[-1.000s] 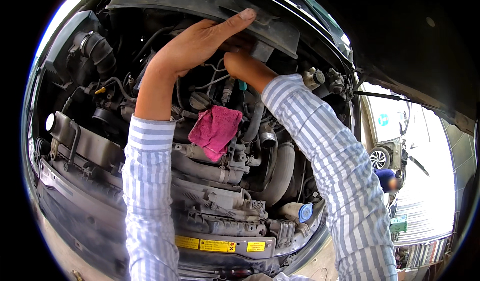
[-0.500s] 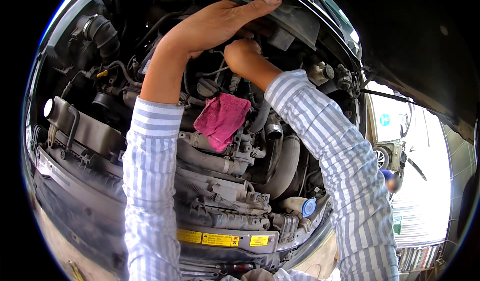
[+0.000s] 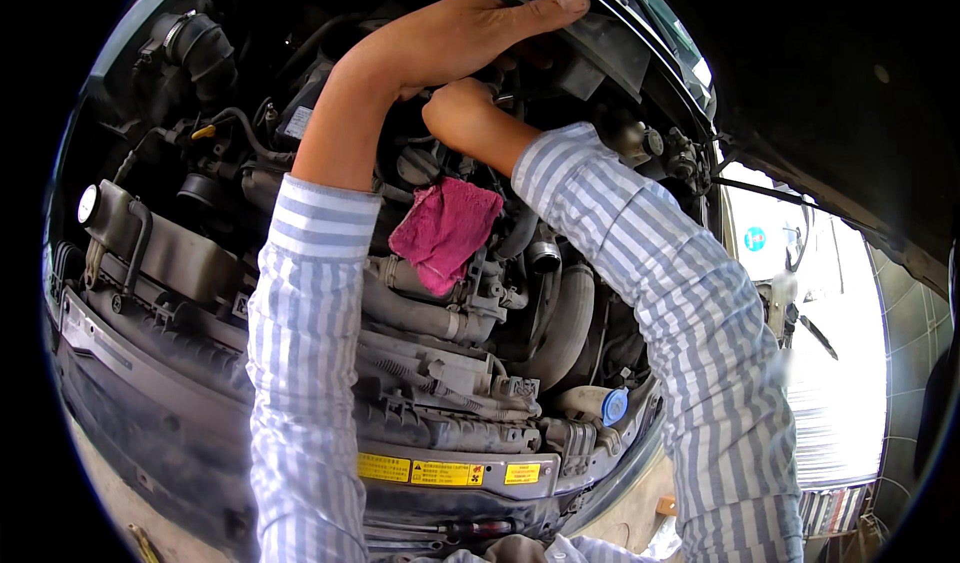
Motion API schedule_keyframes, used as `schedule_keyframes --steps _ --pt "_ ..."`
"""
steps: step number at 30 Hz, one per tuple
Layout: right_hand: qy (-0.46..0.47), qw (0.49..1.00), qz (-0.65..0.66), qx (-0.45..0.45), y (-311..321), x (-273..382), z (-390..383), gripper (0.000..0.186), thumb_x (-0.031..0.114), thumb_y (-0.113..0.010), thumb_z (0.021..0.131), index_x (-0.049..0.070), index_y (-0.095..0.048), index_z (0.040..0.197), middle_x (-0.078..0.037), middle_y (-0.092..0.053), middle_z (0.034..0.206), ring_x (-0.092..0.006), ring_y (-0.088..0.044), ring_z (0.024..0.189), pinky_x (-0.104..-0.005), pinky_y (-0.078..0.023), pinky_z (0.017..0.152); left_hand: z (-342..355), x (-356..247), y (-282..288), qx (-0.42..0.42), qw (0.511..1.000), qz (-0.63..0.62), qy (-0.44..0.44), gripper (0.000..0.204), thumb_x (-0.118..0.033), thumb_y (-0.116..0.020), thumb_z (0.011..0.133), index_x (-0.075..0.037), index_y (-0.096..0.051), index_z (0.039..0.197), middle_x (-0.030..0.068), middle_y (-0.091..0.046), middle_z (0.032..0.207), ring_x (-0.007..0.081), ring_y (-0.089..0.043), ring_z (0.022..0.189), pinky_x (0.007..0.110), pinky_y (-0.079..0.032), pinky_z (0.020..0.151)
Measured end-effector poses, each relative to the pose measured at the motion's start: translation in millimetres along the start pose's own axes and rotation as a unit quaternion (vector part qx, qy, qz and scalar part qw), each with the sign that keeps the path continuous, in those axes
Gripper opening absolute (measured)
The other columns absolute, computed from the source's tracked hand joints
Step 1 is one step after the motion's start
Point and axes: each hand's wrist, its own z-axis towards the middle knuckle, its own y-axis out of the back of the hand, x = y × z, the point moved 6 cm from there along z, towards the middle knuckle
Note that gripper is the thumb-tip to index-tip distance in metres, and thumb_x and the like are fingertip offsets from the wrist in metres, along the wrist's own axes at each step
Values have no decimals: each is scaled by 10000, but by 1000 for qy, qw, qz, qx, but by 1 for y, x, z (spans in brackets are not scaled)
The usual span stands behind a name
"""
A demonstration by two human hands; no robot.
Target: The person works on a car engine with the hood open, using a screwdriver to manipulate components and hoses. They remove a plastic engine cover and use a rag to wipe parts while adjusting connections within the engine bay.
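Both hands reach deep into a car's engine bay, toward its back edge. My left hand is bent over at the wrist, its thumb stretched to the right along the dark cowl panel; its other fingers are mostly hidden below. Just under it, my right hand is curled closed, with whatever it grips out of sight. A small shiny metal piece shows beside the right knuckles. Nearer me, a crumpled pink-red cloth lies on the engine, next to a round dark cap.
A whitish plastic tank sits at the left, and a blue cap tops a filler neck at the front right. Thick hoses cross the engine. The raised hood hangs at the upper right. A red-handled tool lies at the front edge.
My right hand has shifted a little left, and my left hand with its thumb a little right, so they overlap more. The cloth stays on the engine.
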Motion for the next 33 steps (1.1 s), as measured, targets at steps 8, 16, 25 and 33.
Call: schedule_keyframes --steps 8,16,25,33 --pt "-7 998 24 -57 4 18 -13 198 168 -636 858 124 -805 953 -77 -775 1014 -271 -746 962 -399 -588 744 -2 -5 0 3 995 -96 30 655 -586 -634 937 23 -712 1165 144 -723 1110 250 -656 1047 363 -505 951" --pt "-82 988 104 -74 -3 -16 -19 246 142 -692 823 106 -790 1046 -101 -768 1027 -266 -737 974 -460 -596 680 -2 -16 -6 38 988 -126 76 701 -595 -539 1001 62 -686 1196 102 -713 1123 163 -620 1034 294 -485 943" --pt "-60 905 419 34 -17 -60 -59 245 179 -716 908 -61 -681 943 -164 -729 812 -236 -717 622 -360 -586 582 6 1 7 -89 990 57 -98 498 -348 -587 997 13 -590 1341 167 -660 1271 290 -653 1122 393 -494 1019" --pt "-85 919 375 -94 -9 -78 -83 360 176 -626 886 83 -677 1231 -174 -674 1274 -314 -634 1199 -433 -500 1007 -4 66 -38 -379 806 341 -301 464 16 -517 967 18 -491 1431 209 -674 1256 348 -643 1181 381 -483 1004"
